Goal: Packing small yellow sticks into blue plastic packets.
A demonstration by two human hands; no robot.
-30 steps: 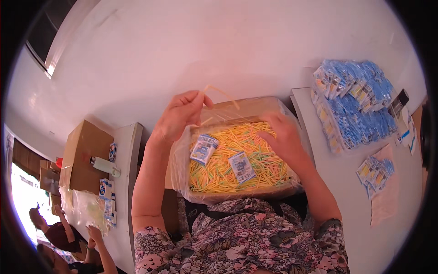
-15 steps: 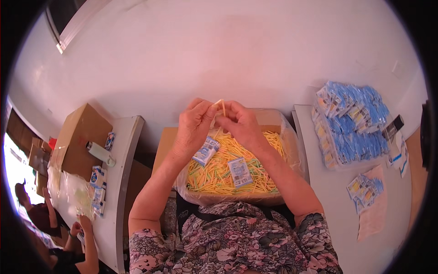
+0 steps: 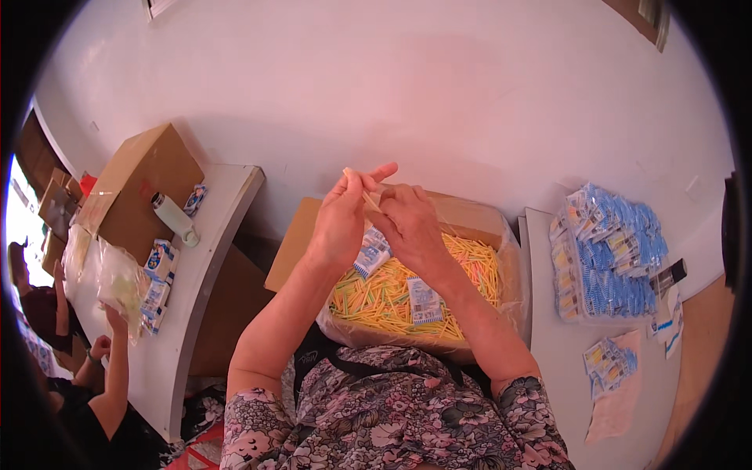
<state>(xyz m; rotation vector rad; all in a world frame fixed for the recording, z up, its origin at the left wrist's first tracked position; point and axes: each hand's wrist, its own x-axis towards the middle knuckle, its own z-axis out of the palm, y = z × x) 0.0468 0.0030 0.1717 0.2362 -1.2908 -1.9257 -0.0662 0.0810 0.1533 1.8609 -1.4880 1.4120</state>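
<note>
A worker in a floral top bends over an open carton, both bare hands raised above its far half. The left hand pinches a thin, pale yellow strand between thumb and fingers, with one finger stretched out toward the right. The strand slants down to the right hand, whose fingers curl in at its lower end; from where I stand, I cannot tell whether they grip it or only brush it.

Beneath the hands, the carton, lined with clear plastic, holds a thick bed of yellow sticks flecked with green and pink. Two blue-and-white packets lie on top: one partly hidden behind the hands, the other closer to the worker.

On the table to the right, a clear tub is heaped with blue packets, and a small pile of loose packets rests partly on a pink cloth. On the left-hand table, a pale green bottle lies tilted beside a large brown box, while a co-worker's hand reaches to a clear plastic bag.
</note>
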